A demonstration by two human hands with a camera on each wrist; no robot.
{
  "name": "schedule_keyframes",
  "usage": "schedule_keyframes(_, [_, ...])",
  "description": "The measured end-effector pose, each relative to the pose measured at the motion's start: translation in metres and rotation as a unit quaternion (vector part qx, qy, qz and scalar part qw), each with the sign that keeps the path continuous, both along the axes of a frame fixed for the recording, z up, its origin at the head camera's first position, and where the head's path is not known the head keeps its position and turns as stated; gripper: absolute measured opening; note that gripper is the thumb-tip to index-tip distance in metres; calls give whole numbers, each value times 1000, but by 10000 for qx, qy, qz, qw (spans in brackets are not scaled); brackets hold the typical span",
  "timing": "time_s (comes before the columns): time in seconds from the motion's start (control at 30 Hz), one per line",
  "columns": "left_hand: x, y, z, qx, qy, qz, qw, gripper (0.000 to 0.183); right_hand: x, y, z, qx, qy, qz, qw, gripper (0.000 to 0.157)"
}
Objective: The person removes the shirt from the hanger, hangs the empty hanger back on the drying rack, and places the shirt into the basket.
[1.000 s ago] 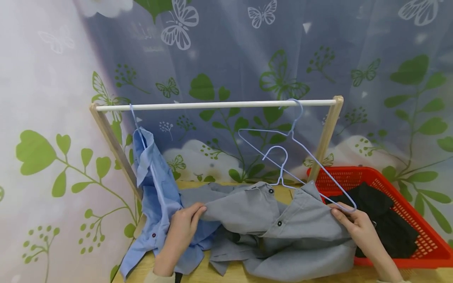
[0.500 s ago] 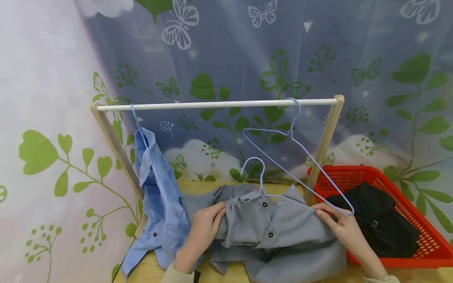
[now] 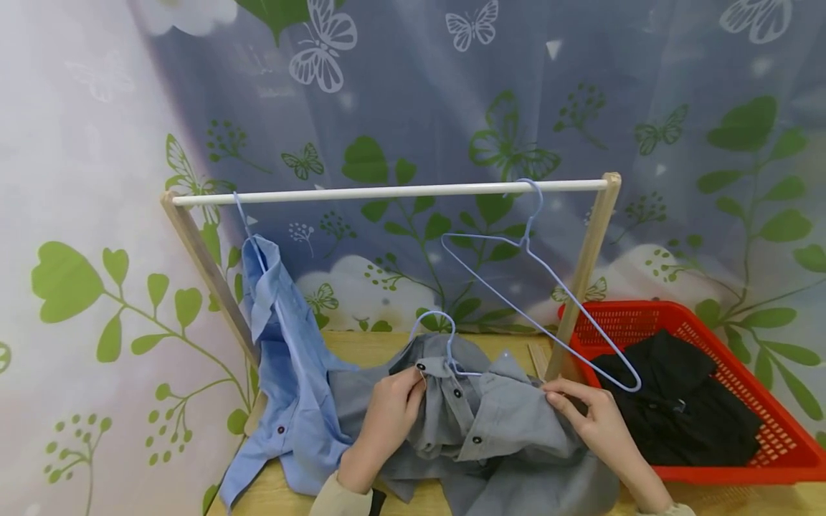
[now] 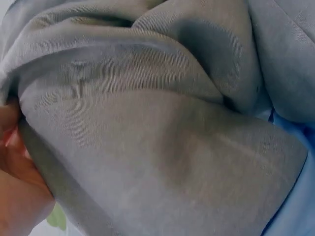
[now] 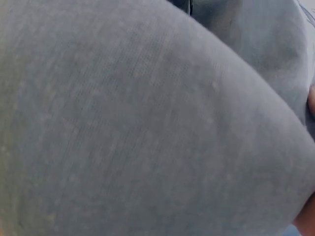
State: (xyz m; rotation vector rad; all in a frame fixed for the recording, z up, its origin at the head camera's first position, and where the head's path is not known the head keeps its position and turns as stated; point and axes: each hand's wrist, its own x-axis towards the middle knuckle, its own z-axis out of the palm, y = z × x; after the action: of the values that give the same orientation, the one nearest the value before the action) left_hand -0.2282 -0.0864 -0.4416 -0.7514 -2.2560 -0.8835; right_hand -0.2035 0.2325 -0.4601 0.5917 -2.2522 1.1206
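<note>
A grey buttoned shirt point(image 3: 510, 412) lies bunched over the table, a light-blue hanger point(image 3: 450, 344) standing out of its collar opening. My left hand point(image 3: 387, 412) pinches gathered cloth beside the collar's left side. With thumb and fingers, my right hand point(image 3: 590, 416) pinches the shirt near its right shoulder. Grey cloth fills most of both wrist views; part of the left hand point(image 4: 24, 182) shows at the left edge in its own view. The hanger's lower part is hidden inside the shirt.
A white rail point(image 3: 387, 192) on wooden posts spans the table point(image 3: 361, 342). A blue shirt point(image 3: 290, 401) hangs at its left end and a bare hanger point(image 3: 487, 285) at its right. The red basket point(image 3: 729, 473) at right holds black clothing point(image 3: 684, 401).
Both hands have come closer together, the left moving right and the right moving left, bunching the grey shirt. The hanger in its collar has shifted left and the shirt's right side has come away from the bare hanger.
</note>
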Motion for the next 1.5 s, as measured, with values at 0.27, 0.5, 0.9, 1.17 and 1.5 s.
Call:
schedule_keyframes(0.27, [-4, -21, 11, 197, 33, 15, 9998, 38, -2, 11, 2, -421, 336, -418, 9977, 26])
schedule_keyframes(0.5, [-8, -45, 17, 1009, -200, 176, 9945, 22, 1, 29, -1, -725, 291, -1000, 9919, 24])
schedule_keyframes(0.9, [-3, -45, 15, 539, -227, 96, 9982, 24, 5, 16, 8, -944, -964, -72, 9908, 56])
schedule_keyframes(1.17, [-3, -43, 13, 473, -513, -5, 9976, 25, 5, 16, 5, -894, -130, 323, 9954, 40])
schedule_keyframes(1.5, [-7, -48, 15, 801, -497, 128, 9955, 18, 9, 18, -6, -1027, 248, 317, 9939, 44])
